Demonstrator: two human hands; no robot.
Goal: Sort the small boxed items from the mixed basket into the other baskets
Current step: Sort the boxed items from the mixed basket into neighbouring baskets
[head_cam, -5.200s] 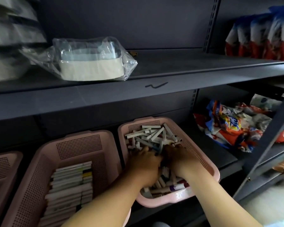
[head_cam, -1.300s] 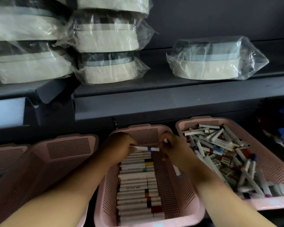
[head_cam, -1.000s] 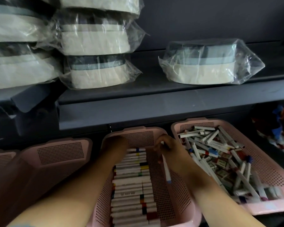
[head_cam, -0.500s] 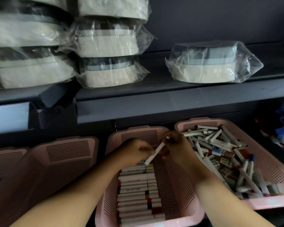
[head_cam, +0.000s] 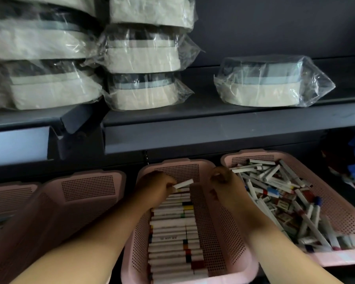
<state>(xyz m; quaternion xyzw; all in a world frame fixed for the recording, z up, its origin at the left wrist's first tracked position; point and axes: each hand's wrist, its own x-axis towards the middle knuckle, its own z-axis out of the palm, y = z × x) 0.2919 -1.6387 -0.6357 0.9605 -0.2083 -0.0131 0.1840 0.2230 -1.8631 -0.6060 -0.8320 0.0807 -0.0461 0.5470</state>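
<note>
A pink mixed basket (head_cam: pixel 336 203) at the right holds a jumble of several slim white boxed items (head_cam: pixel 275 193). The middle pink basket (head_cam: pixel 217 232) has a neat row of the same white boxes (head_cam: pixel 172 232) along its left side. My left hand (head_cam: pixel 154 189) pinches one slim white box (head_cam: pixel 183 183) by its end above the far end of that row. My right hand (head_cam: pixel 223 181) hovers near the middle basket's far right corner with fingers curled; I cannot see anything in it.
Another pink basket (head_cam: pixel 74 201) stands to the left, and part of a further one (head_cam: pixel 6 197) at the far left edge. A dark shelf edge (head_cam: pixel 193 136) overhangs the baskets. Plastic-wrapped cream bundles (head_cam: pixel 273 83) lie on that upper shelf.
The slim white box that both hands held has passed to my left hand alone, lying nearly level. My right hand has let go and drawn slightly right.
</note>
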